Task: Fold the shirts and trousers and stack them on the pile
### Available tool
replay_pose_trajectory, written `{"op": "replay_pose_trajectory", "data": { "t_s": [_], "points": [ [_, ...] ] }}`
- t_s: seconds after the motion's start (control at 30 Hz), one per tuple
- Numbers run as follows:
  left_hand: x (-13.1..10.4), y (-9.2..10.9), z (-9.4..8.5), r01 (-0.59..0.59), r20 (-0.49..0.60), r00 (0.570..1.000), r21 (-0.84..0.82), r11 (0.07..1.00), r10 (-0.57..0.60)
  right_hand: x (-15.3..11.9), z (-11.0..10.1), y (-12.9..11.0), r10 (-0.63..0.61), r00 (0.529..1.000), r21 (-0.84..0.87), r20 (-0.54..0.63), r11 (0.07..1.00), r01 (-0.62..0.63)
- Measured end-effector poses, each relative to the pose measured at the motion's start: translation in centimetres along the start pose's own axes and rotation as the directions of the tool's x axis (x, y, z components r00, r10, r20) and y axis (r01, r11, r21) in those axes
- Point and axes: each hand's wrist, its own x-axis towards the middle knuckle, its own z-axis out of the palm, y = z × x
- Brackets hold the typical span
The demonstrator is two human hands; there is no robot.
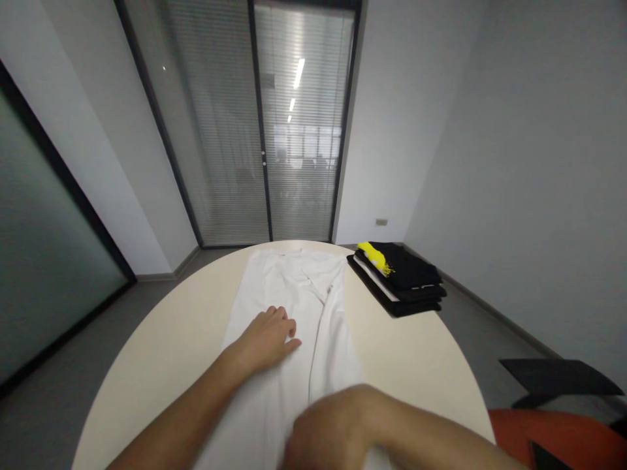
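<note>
A white garment (294,287) lies spread lengthwise on the round cream table (416,352), with creases and a folded edge running down its right half. My left hand (270,336) rests on its middle, palm down, thumb and fingers apart, holding nothing. Nearer to me, my right hand (328,427) is bent down over the lower part of the cloth. It is blurred, and its fingers are hidden beneath the back of the hand.
A stack of folded black clothes (411,271) with a yellow piece (375,256) on top sits at the table's back right. An orange and black chair (553,437) stands at the lower right. Glass panels with blinds are behind the table.
</note>
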Motion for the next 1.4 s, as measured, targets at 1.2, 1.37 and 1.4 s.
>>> {"op": "replay_pose_trajectory", "data": {
  "t_s": [1.2, 1.37, 1.4],
  "points": [
    [3.8, 1.7, 6.6, -0.277, -0.341, 0.930, -0.399, 0.874, 0.139, -1.5, -20.3, 19.4, 0.284, -0.174, 0.328, -0.943, 0.696, -0.639],
    [3.6, 1.7, 6.0, -0.261, -0.451, 0.891, -0.410, 0.874, 0.055, 0.0, -21.3, 18.9, 0.293, -0.109, 0.298, -0.950, 0.741, -0.602],
    [3.6, 1.6, 5.9, -0.245, -0.460, 0.887, -0.405, 0.881, 0.035, 0.3, -21.5, 18.8, 0.297, -0.094, 0.294, -0.950, 0.756, -0.585]
  ]
}}
